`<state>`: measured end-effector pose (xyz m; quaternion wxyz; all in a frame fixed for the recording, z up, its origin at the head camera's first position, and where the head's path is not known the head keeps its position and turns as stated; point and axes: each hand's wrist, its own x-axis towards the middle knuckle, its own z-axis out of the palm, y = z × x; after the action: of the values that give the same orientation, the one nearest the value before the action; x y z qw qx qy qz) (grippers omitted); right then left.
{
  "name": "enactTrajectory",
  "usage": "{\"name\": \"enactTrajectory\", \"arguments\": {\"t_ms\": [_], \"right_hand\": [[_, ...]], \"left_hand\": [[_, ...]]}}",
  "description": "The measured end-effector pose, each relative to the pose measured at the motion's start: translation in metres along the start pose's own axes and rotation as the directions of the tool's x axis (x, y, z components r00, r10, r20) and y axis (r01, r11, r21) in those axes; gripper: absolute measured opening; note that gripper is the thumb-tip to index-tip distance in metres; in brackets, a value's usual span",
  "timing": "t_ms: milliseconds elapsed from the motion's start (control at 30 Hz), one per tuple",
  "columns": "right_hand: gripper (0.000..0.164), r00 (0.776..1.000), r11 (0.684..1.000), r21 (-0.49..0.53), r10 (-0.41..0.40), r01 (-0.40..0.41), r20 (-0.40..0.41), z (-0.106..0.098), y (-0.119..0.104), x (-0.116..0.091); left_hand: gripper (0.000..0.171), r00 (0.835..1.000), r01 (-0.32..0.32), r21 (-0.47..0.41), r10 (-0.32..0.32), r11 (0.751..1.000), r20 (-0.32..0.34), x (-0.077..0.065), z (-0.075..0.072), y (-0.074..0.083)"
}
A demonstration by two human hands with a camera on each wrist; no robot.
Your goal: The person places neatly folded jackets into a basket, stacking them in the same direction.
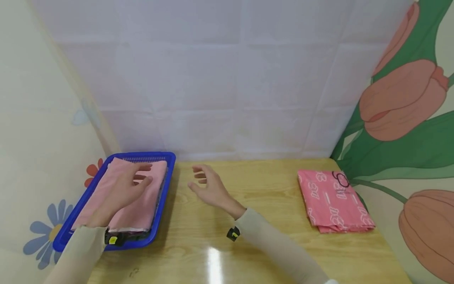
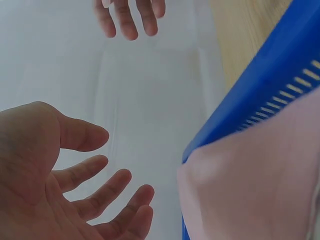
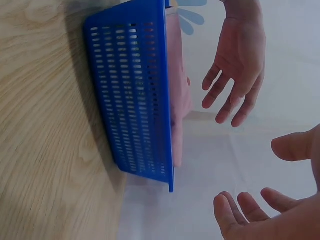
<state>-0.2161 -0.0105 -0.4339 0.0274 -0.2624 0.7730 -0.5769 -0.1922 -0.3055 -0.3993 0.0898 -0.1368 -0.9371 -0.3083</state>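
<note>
In the head view, the left hand [image 1: 129,187] is hovering at the left of the frame, over a plain pink folded cloth [image 1: 145,205]. This cloth is lying in a blue perforated plastic basket [image 1: 172,159], whose rim is enclosing it at the lower left. The right wrist view is showing the left hand apart from the cloth, its fingers loosely bent and its thumb standing away from them. The right hand [image 1: 211,189] is hanging near the centre, just beyond the basket's right rim, over the wood-grain tabletop [image 1: 255,185]. Its fingers are curving slightly and its thumb is spreading away from them; both grips are thus loose and holding nothing. A second folded cloth, pink with white printed motifs [image 1: 331,205], is resting on the tabletop at the right of the frame, well apart from both hands. A creased white sheet [image 1: 230,79] is hanging across the top, and a tulip-patterned fabric [image 1: 400,98] is filling the right edge.
</note>
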Motion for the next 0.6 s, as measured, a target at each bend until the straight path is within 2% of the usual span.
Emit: {"name": "enactTrajectory", "arguments": {"t_ms": [167,267,500,600], "right_hand": [[0.052,1.0,1.0,-0.01,-0.007,0.006,-0.025,-0.02,0.007,-0.008],[0.052,0.999,1.0,-0.021,-0.016,0.015,-0.044,-0.033,0.011,-0.014],[0.051,0.997,0.998,-0.055,-0.023,0.019,-0.078,-0.07,0.023,-0.026],[0.05,0.995,0.997,-0.071,-0.023,0.016,-0.101,-0.085,0.027,-0.027]], "left_hand": [[0.043,0.998,-0.056,-0.014,0.056,0.998,-0.034,0.004,0.013,0.013],[0.043,0.996,-0.072,-0.057,0.069,0.996,-0.052,0.006,0.02,0.022],[0.042,0.996,-0.068,-0.152,0.059,0.986,-0.065,0.014,0.036,0.033],[0.041,0.996,-0.066,-0.154,0.055,0.986,-0.076,0.019,0.041,0.036]]}}
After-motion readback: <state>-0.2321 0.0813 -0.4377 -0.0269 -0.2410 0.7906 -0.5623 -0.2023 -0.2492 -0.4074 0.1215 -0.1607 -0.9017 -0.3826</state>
